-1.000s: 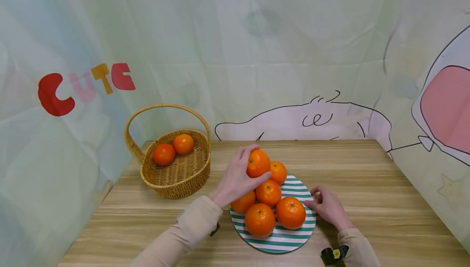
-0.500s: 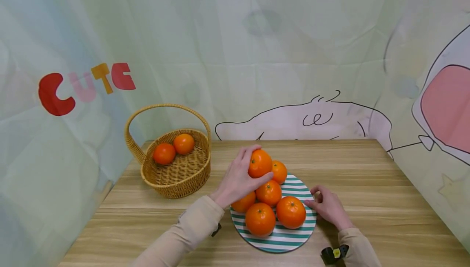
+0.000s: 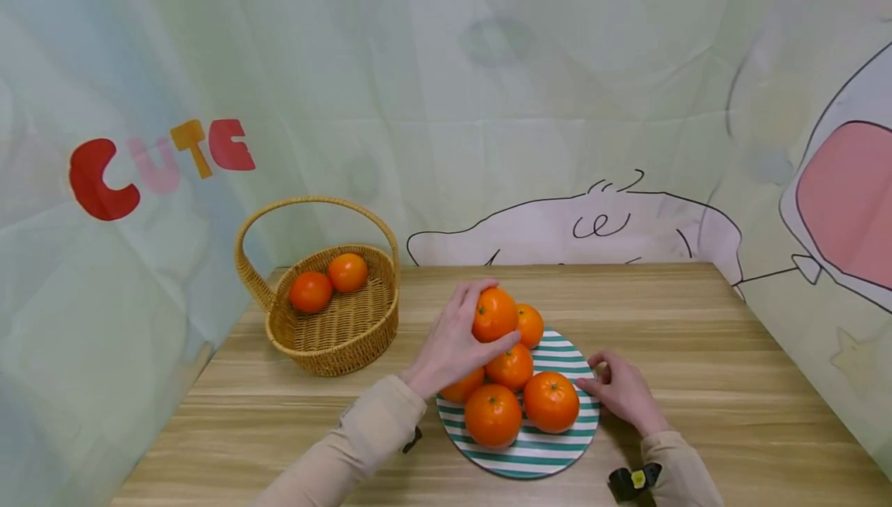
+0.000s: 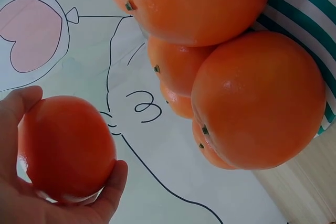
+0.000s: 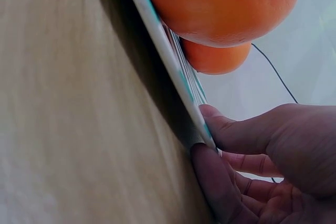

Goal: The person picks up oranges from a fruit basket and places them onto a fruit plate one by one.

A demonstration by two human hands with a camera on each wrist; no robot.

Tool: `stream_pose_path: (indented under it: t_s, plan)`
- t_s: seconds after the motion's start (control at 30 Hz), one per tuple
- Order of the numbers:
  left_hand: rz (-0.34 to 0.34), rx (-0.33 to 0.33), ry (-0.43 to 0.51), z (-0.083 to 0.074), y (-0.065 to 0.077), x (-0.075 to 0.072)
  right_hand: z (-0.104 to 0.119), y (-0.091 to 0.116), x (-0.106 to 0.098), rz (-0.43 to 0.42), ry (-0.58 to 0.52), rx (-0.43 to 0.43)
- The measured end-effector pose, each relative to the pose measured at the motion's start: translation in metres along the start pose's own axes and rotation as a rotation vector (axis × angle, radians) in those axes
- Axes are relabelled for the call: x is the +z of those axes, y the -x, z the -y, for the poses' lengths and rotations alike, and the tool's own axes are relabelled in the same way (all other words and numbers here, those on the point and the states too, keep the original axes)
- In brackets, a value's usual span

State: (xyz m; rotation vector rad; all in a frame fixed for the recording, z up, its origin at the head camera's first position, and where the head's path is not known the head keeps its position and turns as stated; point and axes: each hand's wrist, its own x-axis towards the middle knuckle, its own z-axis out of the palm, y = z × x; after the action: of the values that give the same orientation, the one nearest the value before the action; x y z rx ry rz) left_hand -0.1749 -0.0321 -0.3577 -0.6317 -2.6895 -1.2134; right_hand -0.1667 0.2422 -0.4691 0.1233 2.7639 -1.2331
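Observation:
In the head view my left hand (image 3: pixel 453 340) grips an orange (image 3: pixel 495 314) between thumb and fingers, over the far left part of a round plate (image 3: pixel 526 464) with green and white stripes. The left wrist view shows this orange (image 4: pixel 71 148) held apart from the others. Several more oranges (image 3: pixel 493 416) lie on the plate; my left hand partly hides one of them. At the plate's right rim is my right hand (image 3: pixel 623 391). Its thumb (image 5: pixel 247 129) lies on top of the rim, with a finger under it, as the right wrist view shows.
A wicker basket (image 3: pixel 327 356) with a tall arched handle stands at the back left of the wooden table (image 3: pixel 704 337). Two oranges (image 3: pixel 310 292) lie inside it, toward its far left. A printed curtain (image 3: pixel 592 104) rises behind the table and along both sides.
My left hand has shifted very slightly to the right with the orange in its grip. My right hand stays at the plate's rim, and the other oranges have not moved.

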Motion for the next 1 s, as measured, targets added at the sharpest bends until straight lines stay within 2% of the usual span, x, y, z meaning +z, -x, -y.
stream_pose_path:
  t_s: [1.0]
  plan:
    - [0.045,-0.025,0.011,0.0012,-0.0008,0.0084,0.0004,0.0002,0.0002,-0.002,0.001,-0.006]
